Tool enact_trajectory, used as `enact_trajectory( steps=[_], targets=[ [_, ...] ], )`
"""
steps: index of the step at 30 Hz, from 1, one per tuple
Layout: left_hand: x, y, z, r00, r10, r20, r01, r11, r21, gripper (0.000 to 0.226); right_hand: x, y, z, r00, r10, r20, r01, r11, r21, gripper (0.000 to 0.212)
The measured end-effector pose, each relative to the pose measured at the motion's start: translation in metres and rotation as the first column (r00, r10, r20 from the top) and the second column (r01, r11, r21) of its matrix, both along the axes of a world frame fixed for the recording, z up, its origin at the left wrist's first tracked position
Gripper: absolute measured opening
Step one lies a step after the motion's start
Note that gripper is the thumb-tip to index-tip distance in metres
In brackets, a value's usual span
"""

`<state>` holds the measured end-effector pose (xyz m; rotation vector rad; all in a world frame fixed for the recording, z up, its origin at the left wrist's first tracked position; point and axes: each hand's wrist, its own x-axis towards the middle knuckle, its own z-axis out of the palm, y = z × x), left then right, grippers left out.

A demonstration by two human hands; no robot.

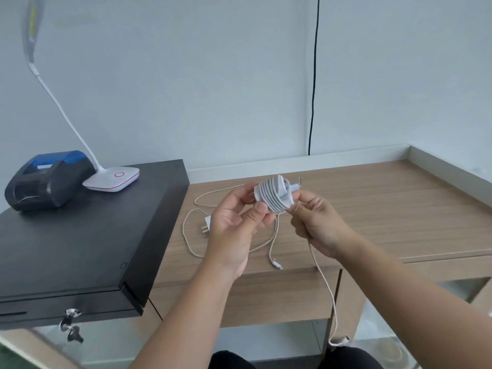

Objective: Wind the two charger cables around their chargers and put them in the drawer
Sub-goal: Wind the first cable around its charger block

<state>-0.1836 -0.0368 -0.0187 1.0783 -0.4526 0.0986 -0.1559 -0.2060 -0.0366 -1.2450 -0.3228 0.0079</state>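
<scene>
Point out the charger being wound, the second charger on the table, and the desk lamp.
wound charger [274, 194], head view, on the cable coils
second charger [206, 224], head view, on its white body
desk lamp [111, 179], head view, on its base

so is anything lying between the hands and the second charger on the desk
Nothing visible blocks it. The second charger lies on the wooden desk just behind the left hand, its loose cable spread around it. Both hands are busy, though: the left holds the half-wound charger and the right hand pinches its cable.
</scene>
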Motion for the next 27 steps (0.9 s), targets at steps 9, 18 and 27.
enact_trajectory(
  steps=[9,18,27],
  targets=[
    [0.016,-0.007,-0.013,0.943,0.319,-0.099,-0.312,0.947,0.079,0.021,-0.026,0.018,-0.003,0.747,-0.162,0.645,0.629,0.486,-0.607,0.009],
    [0.018,-0.012,-0.036,0.874,0.426,0.235,-0.486,0.790,0.374,0.029,-0.031,0.011,0.015,0.636,0.154,0.756,0.756,0.072,-0.650,0.020],
    [0.020,0.003,-0.032,0.832,0.340,0.438,-0.538,0.684,0.492,0.040,-0.038,-0.014,0.045,0.661,0.196,0.725,0.714,0.134,-0.687,0.020]
  ],
)
